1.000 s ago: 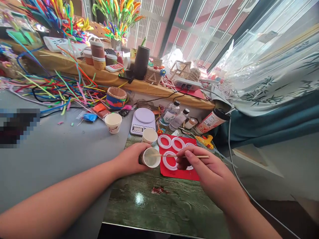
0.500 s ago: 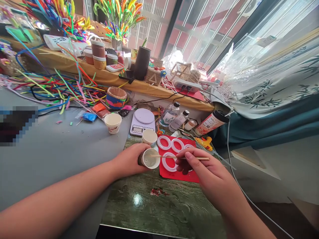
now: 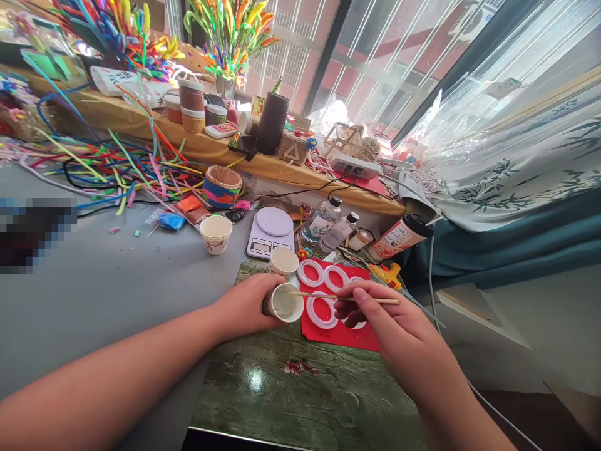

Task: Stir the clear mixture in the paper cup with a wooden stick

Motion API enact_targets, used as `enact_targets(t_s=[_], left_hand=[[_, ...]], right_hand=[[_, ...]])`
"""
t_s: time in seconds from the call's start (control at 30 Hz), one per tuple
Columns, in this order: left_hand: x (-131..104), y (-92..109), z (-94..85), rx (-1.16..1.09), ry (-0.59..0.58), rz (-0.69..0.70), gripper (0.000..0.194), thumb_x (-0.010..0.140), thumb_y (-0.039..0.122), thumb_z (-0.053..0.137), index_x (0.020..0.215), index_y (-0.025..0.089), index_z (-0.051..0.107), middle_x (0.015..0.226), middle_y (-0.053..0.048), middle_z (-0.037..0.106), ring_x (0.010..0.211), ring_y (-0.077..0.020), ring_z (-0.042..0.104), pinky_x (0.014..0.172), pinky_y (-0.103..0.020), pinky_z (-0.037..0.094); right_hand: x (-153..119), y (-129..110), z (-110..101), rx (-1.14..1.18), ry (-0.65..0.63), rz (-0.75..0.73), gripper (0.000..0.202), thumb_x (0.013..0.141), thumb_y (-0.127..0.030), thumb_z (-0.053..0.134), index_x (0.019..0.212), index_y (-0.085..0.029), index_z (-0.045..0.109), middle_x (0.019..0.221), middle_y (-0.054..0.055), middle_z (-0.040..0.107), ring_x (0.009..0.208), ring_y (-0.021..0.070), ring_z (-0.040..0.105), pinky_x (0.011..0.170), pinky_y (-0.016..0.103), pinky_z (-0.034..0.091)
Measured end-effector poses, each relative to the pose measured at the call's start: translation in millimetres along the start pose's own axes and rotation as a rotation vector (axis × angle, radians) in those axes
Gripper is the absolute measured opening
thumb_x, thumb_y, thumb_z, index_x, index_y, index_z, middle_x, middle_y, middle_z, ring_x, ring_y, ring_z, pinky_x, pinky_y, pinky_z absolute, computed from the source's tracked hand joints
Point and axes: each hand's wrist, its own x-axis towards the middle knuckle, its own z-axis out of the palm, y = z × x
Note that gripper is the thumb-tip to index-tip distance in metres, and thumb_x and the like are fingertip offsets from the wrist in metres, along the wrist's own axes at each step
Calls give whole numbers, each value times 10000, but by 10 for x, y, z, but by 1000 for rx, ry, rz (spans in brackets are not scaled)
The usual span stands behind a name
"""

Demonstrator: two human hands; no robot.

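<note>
My left hand (image 3: 251,302) is wrapped round a paper cup (image 3: 297,314), tilted so its mouth faces me, with clear liquid (image 3: 283,307) inside. Between the thumb and fingers of my right hand (image 3: 375,310) is a thin wooden stick (image 3: 323,296), its far end reaching into the cup. Beneath the right hand lies a red sheet (image 3: 319,335) bearing several white ring molds (image 3: 308,319). Just behind the held cup stands another paper cup (image 3: 283,260).
A lilac kitchen scale (image 3: 268,235) and two clear bottles (image 3: 321,222) stand beyond the cups. Stacked paper cups (image 3: 216,235) are at left. A yellow glue gun (image 3: 387,274) lies right of the sheet, near a lidded drink cup (image 3: 399,237). Pipe cleaners (image 3: 117,169) clutter the back left.
The view has shifted slightly, so everything appears a little further right and lower. Both hands keep their holds, and the stick's end is still in the cup.
</note>
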Motion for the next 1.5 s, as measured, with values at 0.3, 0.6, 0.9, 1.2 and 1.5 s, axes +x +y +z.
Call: enact_targets(t_s=[0.3, 0.6, 0.9, 1.2, 1.5], left_hand=[[-4, -15, 3, 2, 0, 22, 626, 748, 292, 982, 1324, 246, 741, 1404, -102, 801, 1304, -387, 751, 1087, -464, 601], [-2, -13, 16, -27, -1, 14, 599, 753, 287, 960, 1302, 249, 722, 1373, -91, 794, 1293, -377, 742, 1097, -466, 583], [-27, 21, 16, -116, 15, -88, 561, 781, 357, 885, 1230, 275, 560, 1253, -58, 795, 1115, -317, 774, 902, -391, 595], [12, -52, 69, -124, -83, -23, 581, 707, 311, 982, 1179, 271, 646, 1163, -36, 792, 1041, -304, 767, 852, -358, 564], [59, -89, 100, -108, -71, -5, 505, 732, 328, 946, 1149, 241, 673, 1129, -54, 800, 994, -299, 768, 826, -357, 578]], right_hand=[[-7, 31, 10, 67, 39, 40, 613, 888, -811, 850, 982, -206, 884, 883, 114, 829, 796, 248, 767, 746, 348, 692], [-27, -56, 37, 42, 54, 42, 643, 827, -844, 879, 908, -206, 874, 843, 97, 810, 771, 239, 760, 742, 337, 690], [-23, 30, -18, 75, 33, 6, 530, 930, -751, 853, 993, -226, 892, 905, 95, 833, 848, 254, 802, 806, 342, 703], [-43, 8, -22, 32, 34, -2, 551, 948, -757, 826, 987, -211, 883, 908, 110, 832, 835, 262, 801, 831, 374, 712], [-45, 12, 2, 53, 66, 10, 557, 949, -756, 824, 973, -200, 858, 918, 117, 827, 796, 260, 786, 764, 375, 705]])
